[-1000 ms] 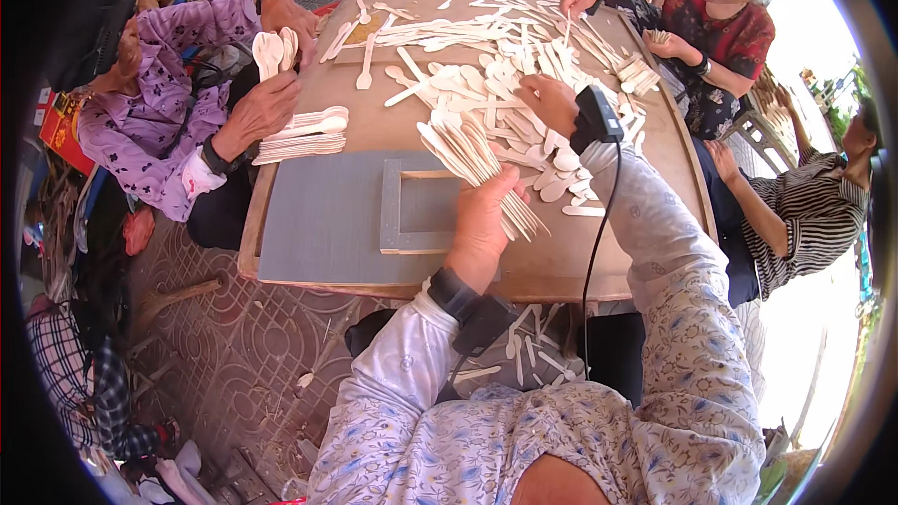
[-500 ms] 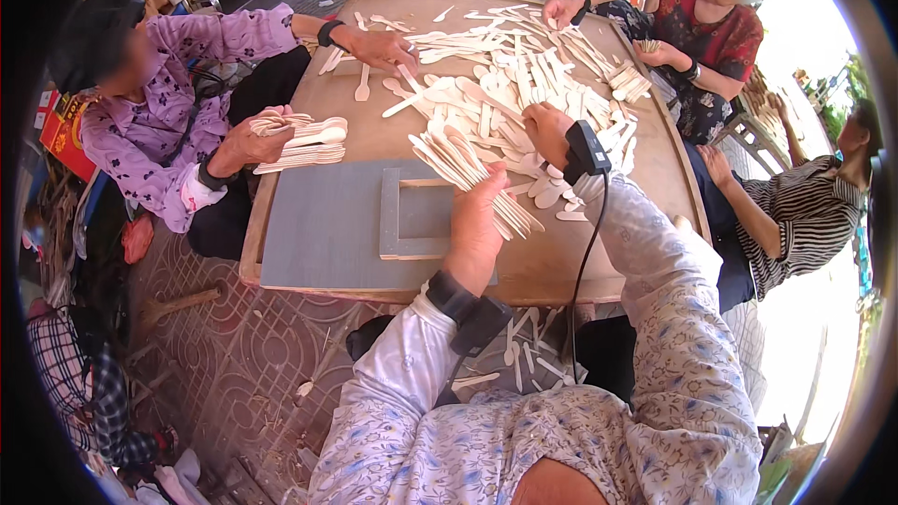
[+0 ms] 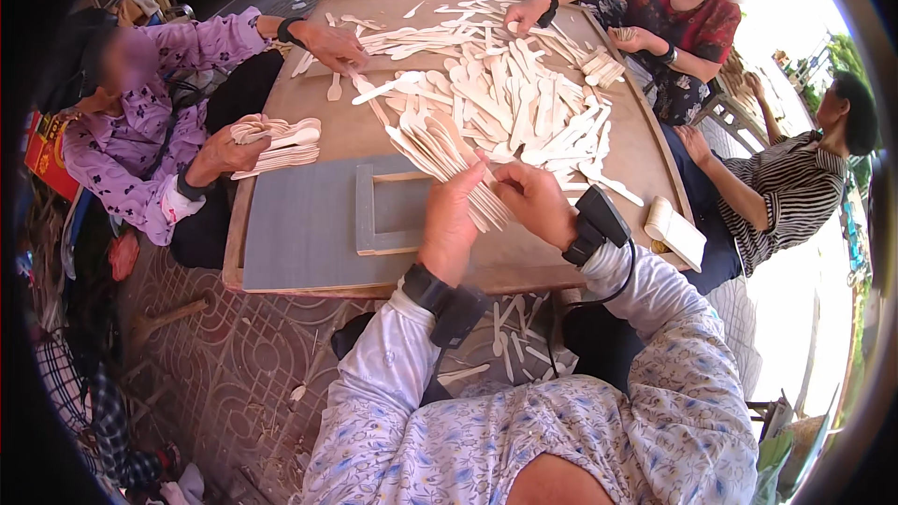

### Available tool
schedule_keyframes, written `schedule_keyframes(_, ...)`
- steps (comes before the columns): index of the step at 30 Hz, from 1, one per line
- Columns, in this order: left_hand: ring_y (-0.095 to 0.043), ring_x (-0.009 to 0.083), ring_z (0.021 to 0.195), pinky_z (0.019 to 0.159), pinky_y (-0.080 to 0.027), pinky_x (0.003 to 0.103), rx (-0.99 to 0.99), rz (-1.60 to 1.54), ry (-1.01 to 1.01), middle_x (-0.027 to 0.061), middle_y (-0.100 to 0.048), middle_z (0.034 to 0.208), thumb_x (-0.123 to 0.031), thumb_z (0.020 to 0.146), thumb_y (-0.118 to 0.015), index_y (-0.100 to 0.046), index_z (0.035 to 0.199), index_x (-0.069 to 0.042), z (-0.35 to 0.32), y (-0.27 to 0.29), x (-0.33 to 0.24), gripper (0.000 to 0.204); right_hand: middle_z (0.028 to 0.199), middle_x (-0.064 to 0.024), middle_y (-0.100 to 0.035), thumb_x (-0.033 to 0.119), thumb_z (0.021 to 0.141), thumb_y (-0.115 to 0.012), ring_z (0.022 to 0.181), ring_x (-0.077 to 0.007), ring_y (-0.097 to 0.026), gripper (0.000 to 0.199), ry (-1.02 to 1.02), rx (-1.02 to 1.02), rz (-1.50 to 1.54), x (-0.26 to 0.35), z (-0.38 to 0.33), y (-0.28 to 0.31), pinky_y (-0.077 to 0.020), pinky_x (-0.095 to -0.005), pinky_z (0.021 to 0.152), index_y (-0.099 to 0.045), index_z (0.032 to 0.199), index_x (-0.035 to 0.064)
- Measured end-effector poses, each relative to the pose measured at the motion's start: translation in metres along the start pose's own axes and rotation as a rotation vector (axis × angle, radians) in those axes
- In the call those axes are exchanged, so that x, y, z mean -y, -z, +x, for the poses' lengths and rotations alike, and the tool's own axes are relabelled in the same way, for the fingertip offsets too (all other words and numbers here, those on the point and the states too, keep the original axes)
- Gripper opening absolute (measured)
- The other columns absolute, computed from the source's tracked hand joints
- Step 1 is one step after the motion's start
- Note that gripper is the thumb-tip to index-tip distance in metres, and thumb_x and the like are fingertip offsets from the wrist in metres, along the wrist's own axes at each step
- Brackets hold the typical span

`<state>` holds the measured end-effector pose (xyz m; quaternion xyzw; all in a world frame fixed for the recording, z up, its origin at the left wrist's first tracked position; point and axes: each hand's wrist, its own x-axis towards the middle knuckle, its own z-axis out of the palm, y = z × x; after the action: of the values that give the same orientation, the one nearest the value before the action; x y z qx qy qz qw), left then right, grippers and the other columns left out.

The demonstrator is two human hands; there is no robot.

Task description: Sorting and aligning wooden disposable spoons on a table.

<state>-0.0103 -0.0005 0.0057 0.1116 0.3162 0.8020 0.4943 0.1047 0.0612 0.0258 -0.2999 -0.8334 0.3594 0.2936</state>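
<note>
A bundle of pale wooden spoons is gripped in the left hand, whose grip is closed firmly around the lower part, the thumb laid over it. The bundle's long axis is slanted: the broader ends are pointed up and to the left, away from the wearer, and the narrow ends are spread down to the right, past the fist. Above the table, near its front edge, the bundle is held. The right hand is brought in beside it, fingertips drawn narrowly together near the left thumb; whether a spoon is pinched there cannot be told.

Just to the left, an open wooden frame is set on a grey board. Beyond the hands, a loose heap of spoons is scattered at many angles. Near the table's right edge, a small stack is laid slantwise. On the left, a neat pile is lined up sideways, touched by a co-worker's hand.
</note>
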Motion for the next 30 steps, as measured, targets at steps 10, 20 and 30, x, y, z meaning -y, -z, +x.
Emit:
schedule_keyframes(10,-0.050,0.0189,0.062,0.060,-0.043,0.031,0.054,-0.157,0.015,0.0075,-0.050,0.070,0.000,0.076,-0.056,-0.049,0.093,-0.002,-0.001,-0.002,0.002,0.019,0.073,-0.0176,-0.060,0.034,0.079,-0.058,0.065,-0.0318,-0.059,0.036,-0.108,-0.111,-0.489,-0.084,0.077,0.024,-0.0459,-0.0390,0.059,-0.054,0.083,-0.0011)
schedule_keyframes(20,-0.052,0.0183,0.061,0.057,-0.045,0.030,0.106,-0.094,0.029,0.0069,-0.051,0.068,-0.003,0.077,-0.057,-0.047,0.096,-0.004,0.007,0.004,0.001,0.022,0.070,-0.0083,-0.062,0.021,0.069,-0.061,0.068,-0.0241,-0.062,0.017,0.047,0.557,-1.466,-0.081,0.117,0.011,-0.0473,-0.0347,0.055,-0.064,0.078,0.0073)
schedule_keyframes(30,-0.056,0.0158,0.085,0.075,-0.046,0.027,0.141,-0.023,0.040,0.0070,-0.058,0.095,-0.011,0.082,-0.054,-0.053,0.107,0.002,-0.005,0.007,-0.005,0.028,0.067,-0.0087,-0.058,0.008,0.083,-0.053,0.056,-0.0157,-0.055,0.012,0.105,-0.009,0.051,0.005,0.005,-0.006,-0.0448,-0.0278,0.053,-0.055,0.093,0.0020)
